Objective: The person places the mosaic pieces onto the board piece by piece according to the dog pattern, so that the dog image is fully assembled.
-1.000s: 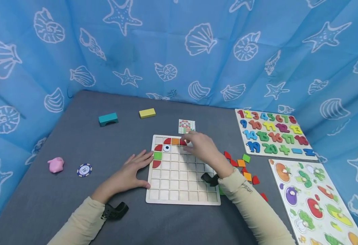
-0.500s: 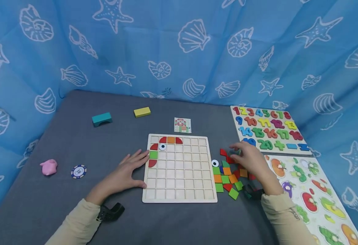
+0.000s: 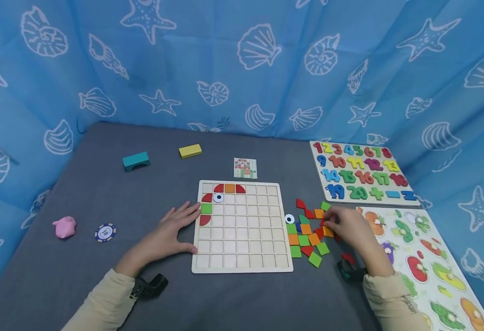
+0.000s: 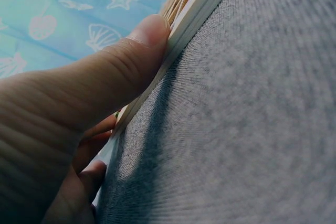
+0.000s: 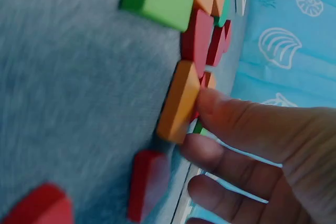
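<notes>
A wooden grid board lies mid-table. In its upper left cells sit several red quarter-round tiles, an orange square tile, a green square tile and a white eye disc. My left hand rests at the board's left side, fingers spread; its thumb touches the board's edge in the left wrist view. My right hand is over the loose tiles right of the board. In the right wrist view its thumb and index finger are apart beside an orange tile, near a partly hidden red tile.
Loose tiles lie against the board's right side. A patterned card is behind the board. A number puzzle and a vegetable puzzle stand at right. A teal block, yellow block, pink figure and poker chip lie left.
My right hand has gone from the board's top row to the loose tiles at right, then lower among them. A red tile stays in the top row. My left hand stays at the board's edge.
</notes>
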Motion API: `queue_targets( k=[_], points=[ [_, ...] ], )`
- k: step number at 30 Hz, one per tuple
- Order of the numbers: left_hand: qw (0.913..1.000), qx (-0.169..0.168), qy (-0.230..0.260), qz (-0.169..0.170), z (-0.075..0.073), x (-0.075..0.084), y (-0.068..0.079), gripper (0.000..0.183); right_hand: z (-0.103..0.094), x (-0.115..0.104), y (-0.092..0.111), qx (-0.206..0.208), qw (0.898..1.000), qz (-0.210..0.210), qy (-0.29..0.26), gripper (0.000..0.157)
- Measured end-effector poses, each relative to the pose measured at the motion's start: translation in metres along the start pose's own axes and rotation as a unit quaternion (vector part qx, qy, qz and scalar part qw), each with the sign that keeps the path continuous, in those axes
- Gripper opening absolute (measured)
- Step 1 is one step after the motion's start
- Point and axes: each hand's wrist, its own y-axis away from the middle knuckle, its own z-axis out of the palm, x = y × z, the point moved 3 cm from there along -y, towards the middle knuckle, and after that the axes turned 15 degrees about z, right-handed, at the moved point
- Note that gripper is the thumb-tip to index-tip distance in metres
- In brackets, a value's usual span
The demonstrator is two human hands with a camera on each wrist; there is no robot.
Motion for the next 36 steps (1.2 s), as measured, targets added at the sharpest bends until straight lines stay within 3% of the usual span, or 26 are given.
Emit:
queue_targets(
  k=[10, 23, 32, 36],
  points=[
    [1.0, 0.003, -0.002, 0.003, -0.001, 0.002, 0.001, 0.096, 0.0, -0.009, 0.004, -0.007, 1.0, 0.017, 0.011, 0.014],
    [1.0, 0.005, 0.005, -0.002, -0.001, 0.002, 0.003, 0.095, 0.006, -0.015, -0.002, -0.037, 0.998, -0.031, 0.033, 0.019],
    [1.0, 0.003, 0.007, -0.004, -0.001, 0.002, 0.002, 0.095, 0.002, -0.021, -0.003, -0.063, 0.996, -0.029, 0.052, 0.024],
    [1.0, 0.0, 0.006, -0.005, -0.002, 0.003, 0.002, 0.096, 0.002, -0.019, -0.001, -0.052, 0.998, -0.013, 0.046, 0.023]
  ],
)
